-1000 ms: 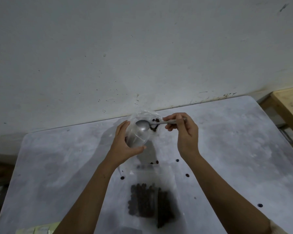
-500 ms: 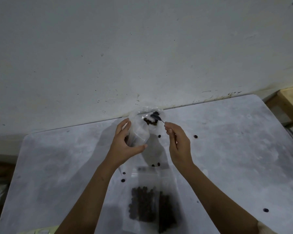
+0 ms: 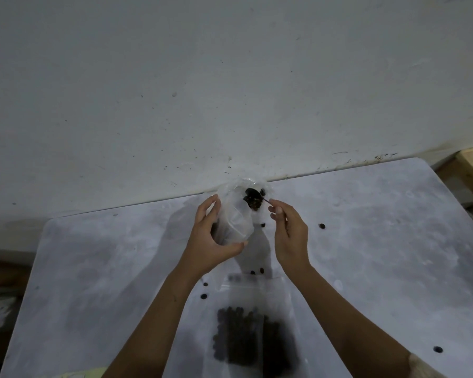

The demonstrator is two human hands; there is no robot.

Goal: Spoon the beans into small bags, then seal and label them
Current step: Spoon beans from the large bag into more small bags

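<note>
- Left hand [image 3: 213,241] curls fingers and thumb round a small clear bag [image 3: 235,216] above the table [image 3: 380,255].
- Right hand [image 3: 290,236] pinches a spoon [image 3: 254,199], its bean-laden bowl inside the bag's mouth at 11 o'clock.
- A filled bag [image 3: 251,336] lies at 6 o'clock.

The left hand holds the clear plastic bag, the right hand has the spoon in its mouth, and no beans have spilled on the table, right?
Beans have spilled: the head view shows loose dark beans on the grey table. The left hand holds the clear plastic bag, and the right hand has the small spoon in its mouth.
</note>
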